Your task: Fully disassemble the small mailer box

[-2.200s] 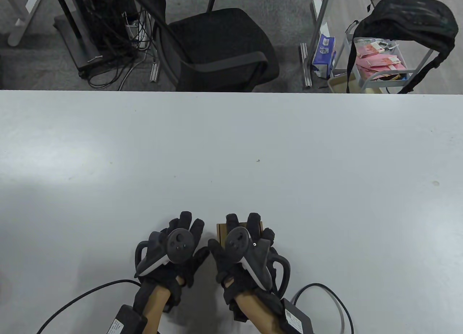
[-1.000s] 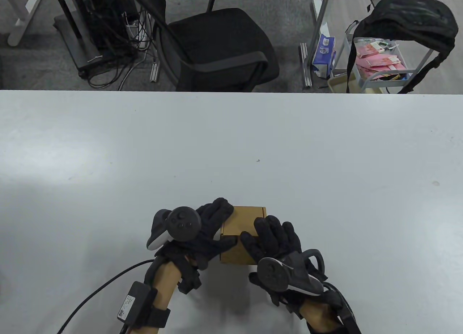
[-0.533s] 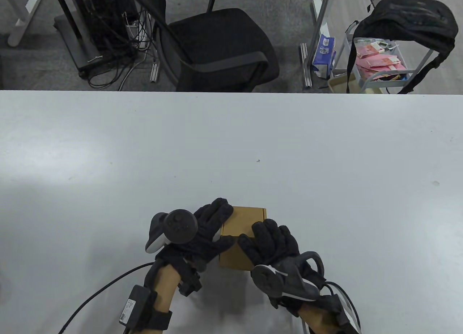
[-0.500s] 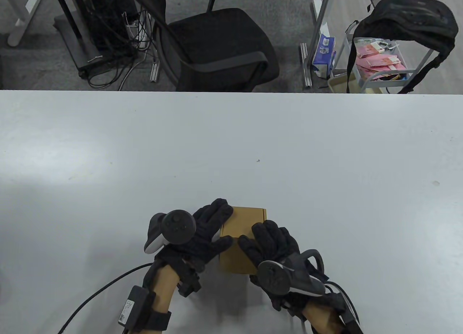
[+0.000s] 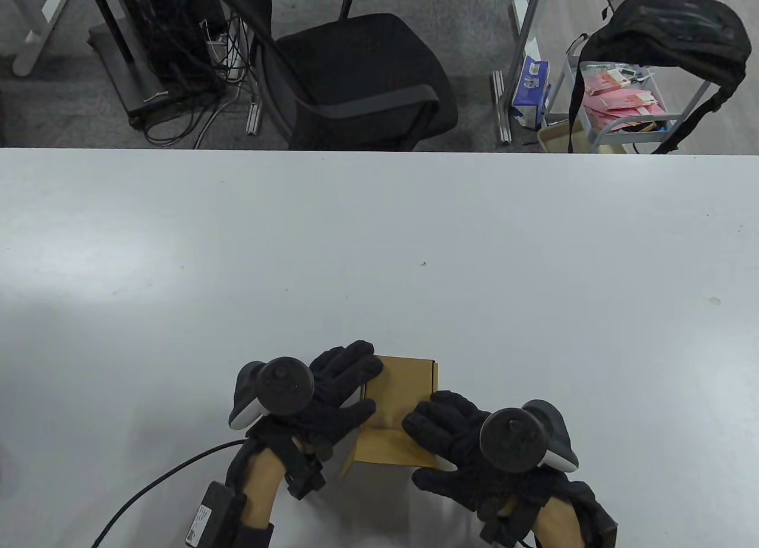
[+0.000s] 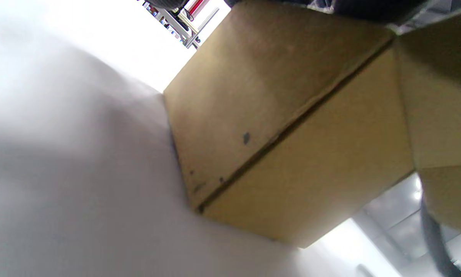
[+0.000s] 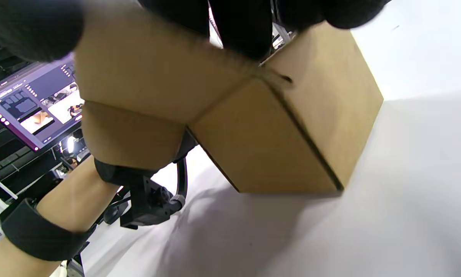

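Nearest us, our right hand (image 5: 468, 441) grips the front flap (image 5: 385, 447) of the box (image 5: 403, 388), fingers curled over its edge; the flap seems partly pulled out toward us. Just beyond, our left hand (image 5: 332, 388) holds the box's left side, fingers over its top and thumb at the near left corner. The box sits on the table (image 5: 379, 245) near its front edge, between our hands. To do this well, we should probably keep the left hand bracing the body while the right pulls the flap free evenly, without tearing the folds. We count one box and two hands.
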Available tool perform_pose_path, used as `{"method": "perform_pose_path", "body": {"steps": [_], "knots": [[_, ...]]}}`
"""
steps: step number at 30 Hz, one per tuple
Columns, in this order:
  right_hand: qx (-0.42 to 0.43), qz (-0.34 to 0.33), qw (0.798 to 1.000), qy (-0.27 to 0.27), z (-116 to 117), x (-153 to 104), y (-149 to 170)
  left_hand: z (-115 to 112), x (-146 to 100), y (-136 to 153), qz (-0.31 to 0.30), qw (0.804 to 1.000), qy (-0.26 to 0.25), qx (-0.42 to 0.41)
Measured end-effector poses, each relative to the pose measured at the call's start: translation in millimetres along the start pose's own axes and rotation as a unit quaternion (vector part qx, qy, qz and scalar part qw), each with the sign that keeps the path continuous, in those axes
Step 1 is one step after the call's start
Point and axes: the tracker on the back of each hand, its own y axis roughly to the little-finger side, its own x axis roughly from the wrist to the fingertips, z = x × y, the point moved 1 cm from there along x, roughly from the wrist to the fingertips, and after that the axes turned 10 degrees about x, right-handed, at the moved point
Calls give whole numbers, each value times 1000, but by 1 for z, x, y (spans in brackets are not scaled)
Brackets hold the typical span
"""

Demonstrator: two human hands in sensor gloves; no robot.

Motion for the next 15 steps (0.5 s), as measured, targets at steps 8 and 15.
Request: {"method": "perform_pose_path", "body": {"steps": [8,15], "knots": [[-79,25,988,129,-25,-20,1,0,0,-1,-2,1000,-5,-14],[-422,16,872,247,15,-17,-32,0,0,-2,-3,1000,-8,2]]}}
